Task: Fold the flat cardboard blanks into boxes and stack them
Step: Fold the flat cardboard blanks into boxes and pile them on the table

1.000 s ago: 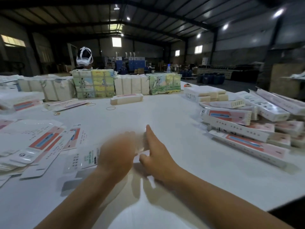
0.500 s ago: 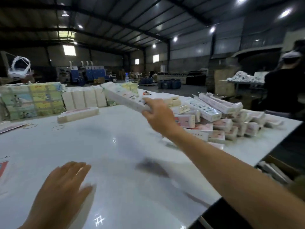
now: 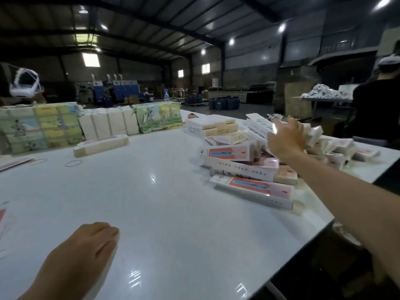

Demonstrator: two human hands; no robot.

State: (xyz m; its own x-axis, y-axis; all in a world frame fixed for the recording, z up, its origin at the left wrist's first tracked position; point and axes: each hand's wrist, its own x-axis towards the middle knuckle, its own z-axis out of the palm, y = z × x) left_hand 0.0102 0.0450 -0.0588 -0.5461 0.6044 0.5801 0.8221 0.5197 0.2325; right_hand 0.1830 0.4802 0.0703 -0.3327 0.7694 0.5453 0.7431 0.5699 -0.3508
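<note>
A person's right hand (image 3: 285, 137) reaches with fingers spread, its grip wide and holding nothing, over a loose pile of folded boxes (image 3: 249, 167) on the right of a white table (image 3: 162, 202). The left hand (image 3: 86, 247) rests flat and relaxed on the near table. Behind lie a single box (image 3: 100, 145), rubber bands (image 3: 73, 163) and wrapped bundles (image 3: 41, 126); flat blanks (image 3: 4, 217) barely show at the left edge.
</note>
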